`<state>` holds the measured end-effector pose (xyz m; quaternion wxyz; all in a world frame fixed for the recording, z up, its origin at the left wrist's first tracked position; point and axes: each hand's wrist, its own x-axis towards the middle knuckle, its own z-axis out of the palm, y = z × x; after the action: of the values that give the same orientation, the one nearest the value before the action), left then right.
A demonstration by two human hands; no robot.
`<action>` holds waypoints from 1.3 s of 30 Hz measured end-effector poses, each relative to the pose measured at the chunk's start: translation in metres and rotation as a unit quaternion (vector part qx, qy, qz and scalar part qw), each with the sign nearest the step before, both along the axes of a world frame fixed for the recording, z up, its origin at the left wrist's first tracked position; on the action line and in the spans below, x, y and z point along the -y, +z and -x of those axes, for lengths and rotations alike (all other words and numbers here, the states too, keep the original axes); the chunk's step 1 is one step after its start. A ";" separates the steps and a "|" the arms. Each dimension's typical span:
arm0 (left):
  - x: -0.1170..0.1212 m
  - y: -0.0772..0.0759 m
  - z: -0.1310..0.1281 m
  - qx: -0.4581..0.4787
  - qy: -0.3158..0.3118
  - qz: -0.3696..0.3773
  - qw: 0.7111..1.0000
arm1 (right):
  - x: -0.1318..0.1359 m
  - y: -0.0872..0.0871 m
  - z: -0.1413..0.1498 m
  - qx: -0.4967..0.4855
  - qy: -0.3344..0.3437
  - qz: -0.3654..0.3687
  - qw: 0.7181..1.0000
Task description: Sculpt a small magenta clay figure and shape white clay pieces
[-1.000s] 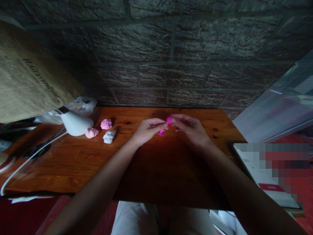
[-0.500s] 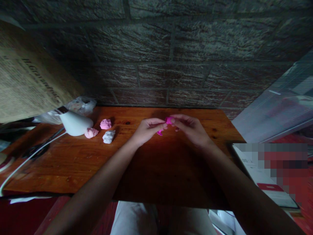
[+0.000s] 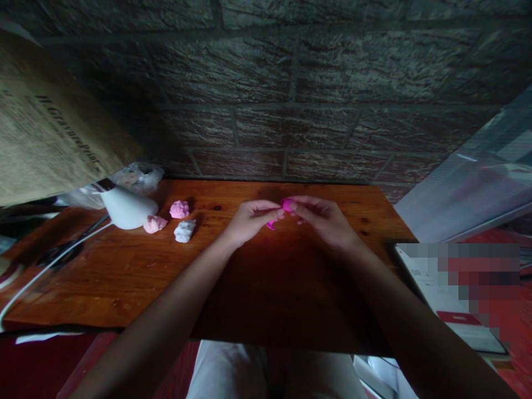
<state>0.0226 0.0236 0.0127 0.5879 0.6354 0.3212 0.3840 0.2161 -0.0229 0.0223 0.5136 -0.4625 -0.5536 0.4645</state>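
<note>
Over the wooden table, my left hand and my right hand meet at a small magenta lump, pinching it between thumbs and fingers. A strip of the same magenta hangs out below my left fingers. Whether this is paper or clay I cannot tell, and the fingers hide part of it. To the left of my left hand lie a bright pink crumpled lump, a paler pink lump and a white lump.
Beside the lumps stands a white lamp base with a white cable. Its large newspaper-print shade fills the upper left. A brick wall backs the table. A tablet-like screen lies at the right edge.
Both hands stay in nearly the same place, still pinching the magenta lump. The rest of the view has shifted only very slightly.
</note>
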 end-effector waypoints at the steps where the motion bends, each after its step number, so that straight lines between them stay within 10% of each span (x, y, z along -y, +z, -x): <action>1: 0.000 0.000 0.000 0.000 -0.001 0.001 1.000 | 0.000 0.000 0.000 0.001 0.002 0.002 1.000; 39: 0.004 0.000 -0.006 0.028 -0.030 0.071 0.997 | 0.000 0.004 0.000 -0.041 -0.012 0.012 0.999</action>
<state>0.0289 0.0200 0.0130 0.6519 0.5901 0.3118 0.3601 0.2163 -0.0232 0.0267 0.5356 -0.4555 -0.5210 0.4839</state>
